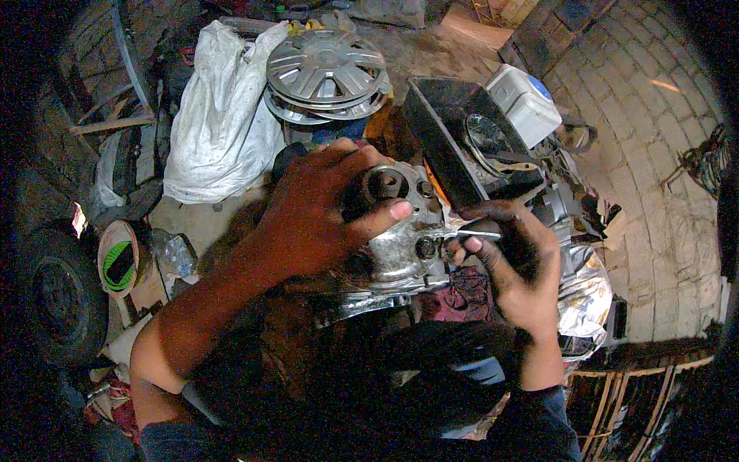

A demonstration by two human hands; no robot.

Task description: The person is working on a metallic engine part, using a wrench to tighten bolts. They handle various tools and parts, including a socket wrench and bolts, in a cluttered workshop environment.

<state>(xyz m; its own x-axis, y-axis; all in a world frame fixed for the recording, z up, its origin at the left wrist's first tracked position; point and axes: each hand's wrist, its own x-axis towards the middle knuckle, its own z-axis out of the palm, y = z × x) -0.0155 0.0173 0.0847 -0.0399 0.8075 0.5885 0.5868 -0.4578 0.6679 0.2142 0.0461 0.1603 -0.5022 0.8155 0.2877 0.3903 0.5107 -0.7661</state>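
A grey cast-metal housing [396,254] with round bolt holes and a wider round opening sits in front of me, above my lap. My left hand [331,192] is wrapped over its upper left side, the thumb lying across its face. At the housing's right side, my right hand [512,258] pinches a thin, shiny metal tool [479,231] between thumb and fingers. The tool's narrow end points at the housing's right edge; whether it touches I cannot tell. A dark red cloth [462,299] lies below, by the right hand.
Silver wheel covers [327,69] are stacked beyond my hands, beside a white sack [223,115]. A black tray [439,138] holding a brush stands at the far right, next to a white box [523,104]. A tyre [61,292] rests at the left.
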